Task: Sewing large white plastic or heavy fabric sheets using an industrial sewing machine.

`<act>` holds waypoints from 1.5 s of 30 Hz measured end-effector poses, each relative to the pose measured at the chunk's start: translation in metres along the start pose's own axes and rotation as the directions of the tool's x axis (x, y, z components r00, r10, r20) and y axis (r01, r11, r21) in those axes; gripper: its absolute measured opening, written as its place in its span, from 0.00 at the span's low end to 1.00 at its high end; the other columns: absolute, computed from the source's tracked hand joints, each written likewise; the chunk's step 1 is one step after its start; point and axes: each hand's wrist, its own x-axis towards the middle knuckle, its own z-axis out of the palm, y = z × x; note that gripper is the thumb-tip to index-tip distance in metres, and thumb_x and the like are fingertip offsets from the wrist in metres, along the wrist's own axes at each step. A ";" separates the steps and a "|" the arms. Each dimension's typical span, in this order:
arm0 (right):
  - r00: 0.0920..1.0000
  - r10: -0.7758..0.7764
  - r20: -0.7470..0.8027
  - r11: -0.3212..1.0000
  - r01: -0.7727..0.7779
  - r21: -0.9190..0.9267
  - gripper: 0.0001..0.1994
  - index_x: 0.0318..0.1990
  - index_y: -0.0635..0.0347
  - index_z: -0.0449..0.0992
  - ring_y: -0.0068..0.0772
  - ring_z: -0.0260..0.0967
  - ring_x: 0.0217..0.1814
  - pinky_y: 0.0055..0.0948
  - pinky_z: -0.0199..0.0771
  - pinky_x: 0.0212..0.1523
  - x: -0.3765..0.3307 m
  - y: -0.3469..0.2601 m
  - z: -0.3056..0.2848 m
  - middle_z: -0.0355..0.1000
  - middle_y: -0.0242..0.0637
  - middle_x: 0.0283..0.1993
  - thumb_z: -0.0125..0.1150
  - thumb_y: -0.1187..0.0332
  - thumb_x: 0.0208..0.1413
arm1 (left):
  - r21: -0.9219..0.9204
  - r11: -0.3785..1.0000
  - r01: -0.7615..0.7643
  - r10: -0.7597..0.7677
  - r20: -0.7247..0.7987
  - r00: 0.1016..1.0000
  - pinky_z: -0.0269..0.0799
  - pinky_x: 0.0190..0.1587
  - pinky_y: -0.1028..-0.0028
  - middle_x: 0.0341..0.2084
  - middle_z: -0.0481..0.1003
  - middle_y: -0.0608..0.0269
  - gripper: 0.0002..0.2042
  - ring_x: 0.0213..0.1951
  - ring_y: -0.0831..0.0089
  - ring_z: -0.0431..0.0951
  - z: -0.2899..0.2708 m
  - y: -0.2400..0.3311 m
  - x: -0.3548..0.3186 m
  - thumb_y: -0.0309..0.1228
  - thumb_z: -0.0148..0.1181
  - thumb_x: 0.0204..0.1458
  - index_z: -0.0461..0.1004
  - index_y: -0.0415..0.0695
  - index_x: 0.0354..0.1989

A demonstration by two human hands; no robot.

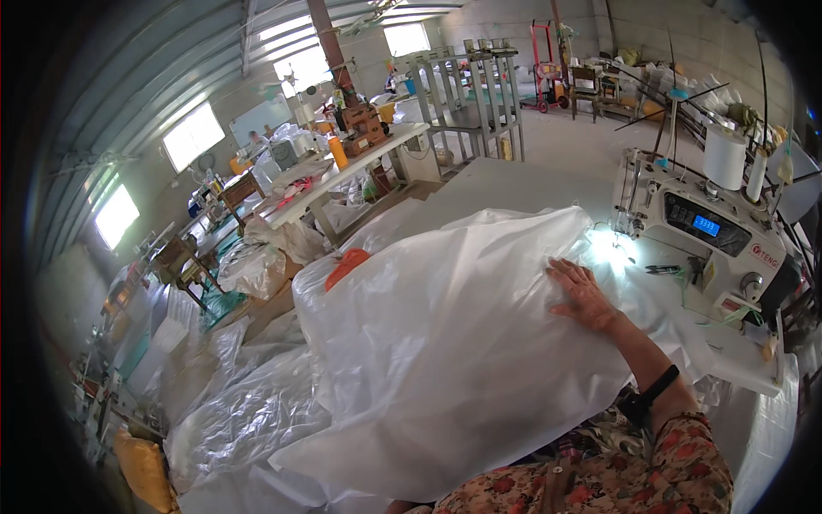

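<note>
A large white, translucent plastic sheet [445, 343] is spread over my lap and the worktable, rising in a broad fold. My right hand [584, 295] lies flat on it with the fingers stretched out, close to the sewing machine [711, 227]. The sheet's far right edge runs up to the machine's needle area, where a bright lamp [613, 247] washes out detail. My left hand does not show; only a bit of skin appears at the lower edge beside the sheet. Small black thread snips [664, 269] rest on the machine bed.
A white thread cone [724, 157] stands behind the machine. An orange-red piece [347, 269] lies among plastic at the sheet's left. Crumpled clear plastic [248, 420] fills the lower left. Beyond are a long table [342, 171] with an orange bottle [337, 152] and a grey metal frame [471, 103].
</note>
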 end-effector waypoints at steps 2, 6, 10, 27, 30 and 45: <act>1.000 0.001 -0.023 1.000 -0.001 -0.020 0.40 0.69 0.49 0.56 0.39 0.39 0.78 0.47 0.39 0.76 0.000 0.001 0.002 0.48 0.35 0.75 0.67 0.51 0.51 | -0.011 1.000 -0.015 0.014 -0.020 1.000 0.76 0.39 0.73 0.40 0.80 0.53 0.13 0.39 0.70 0.81 0.000 0.002 0.008 0.30 0.53 0.62 0.74 0.34 0.49; 1.000 0.002 -0.024 1.000 -0.002 -0.013 0.40 0.69 0.49 0.56 0.41 0.40 0.78 0.47 0.39 0.76 0.001 0.001 0.002 0.47 0.35 0.75 0.67 0.50 0.51 | -0.039 0.999 -0.036 0.034 -0.055 0.998 0.76 0.40 0.73 0.41 0.80 0.53 0.13 0.39 0.70 0.81 -0.004 0.004 0.022 0.30 0.52 0.62 0.74 0.34 0.49; 0.976 -0.131 -0.175 0.990 0.120 -0.072 0.39 0.68 0.50 0.58 0.44 0.39 0.78 0.50 0.39 0.75 0.003 0.002 0.004 0.47 0.37 0.75 0.67 0.48 0.51 | -0.064 0.995 -0.076 0.069 -0.097 0.993 0.76 0.41 0.73 0.41 0.79 0.53 0.13 0.40 0.70 0.81 -0.011 0.007 0.037 0.30 0.52 0.63 0.74 0.34 0.50; 0.967 -0.238 0.089 0.955 0.250 -0.157 0.48 0.71 0.52 0.54 0.50 0.50 0.72 0.51 0.48 0.70 0.163 -0.115 0.046 0.56 0.50 0.68 0.66 0.39 0.46 | -0.112 0.983 -0.143 0.109 -0.270 0.957 0.76 0.43 0.72 0.43 0.79 0.52 0.14 0.42 0.69 0.80 -0.045 0.014 0.053 0.31 0.51 0.63 0.73 0.34 0.51; 0.971 -0.112 0.210 0.968 0.154 -0.197 0.53 0.72 0.54 0.50 0.47 0.59 0.66 0.45 0.55 0.65 0.147 -0.099 0.067 0.64 0.52 0.62 0.65 0.35 0.44 | -0.099 0.979 -0.176 0.137 -0.315 0.939 0.76 0.44 0.72 0.43 0.79 0.52 0.14 0.43 0.69 0.80 -0.051 0.018 0.058 0.31 0.51 0.63 0.73 0.34 0.52; 0.830 -0.555 0.049 0.729 0.458 0.509 0.48 0.71 0.57 0.51 0.50 0.59 0.62 0.47 0.58 0.62 0.008 -0.187 0.034 0.66 0.50 0.53 0.69 0.47 0.47 | 0.180 0.752 -0.635 0.629 -0.486 0.607 0.75 0.46 0.71 0.45 0.78 0.51 0.15 0.45 0.68 0.80 -0.105 0.184 0.119 0.31 0.50 0.64 0.72 0.34 0.53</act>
